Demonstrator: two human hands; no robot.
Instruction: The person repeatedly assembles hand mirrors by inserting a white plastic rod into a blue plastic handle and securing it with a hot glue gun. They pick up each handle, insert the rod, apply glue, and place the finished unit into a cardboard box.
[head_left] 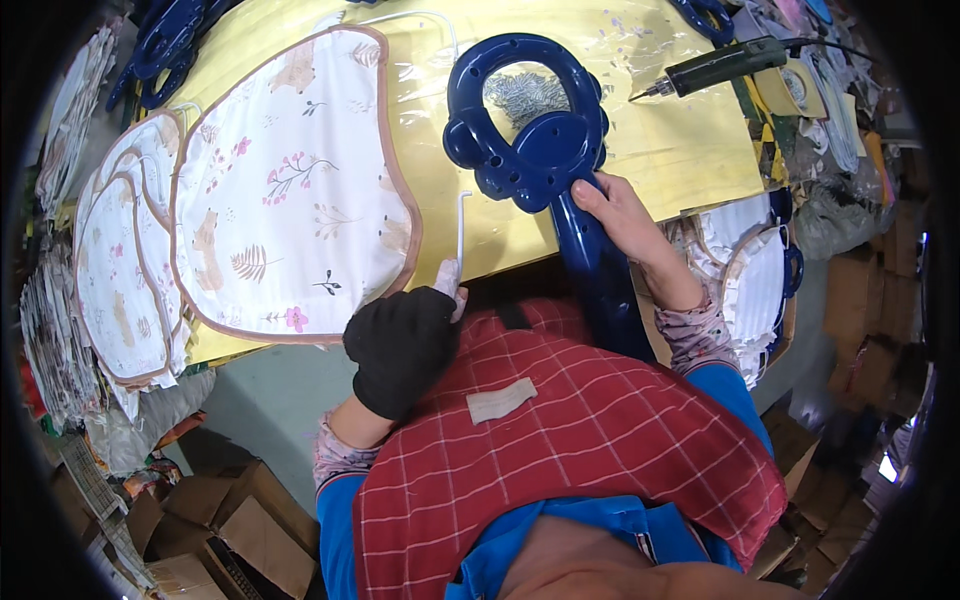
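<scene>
My right hand (628,228) grips a glossy dark blue plastic part (552,140), its thumb on top of the long neck below a ring-shaped head. The part slants from over the table toward my lap, and its lower end runs into shadow beside my apron. In a black glove with bare fingertips, my left hand (402,345) is closed on a thin white rod with a bent tip (461,225). That rod points up, just left of the blue part and apart from it. A pile of small metal screws (525,97) shows through the ring.
White printed fabric panels with brown edging (290,190) lie at the left of the yellow table (430,150). An electric screwdriver (725,68) rests at the far right. More panels (755,290) stand right of my arm. Cardboard boxes (265,540) sit on the floor at lower left.
</scene>
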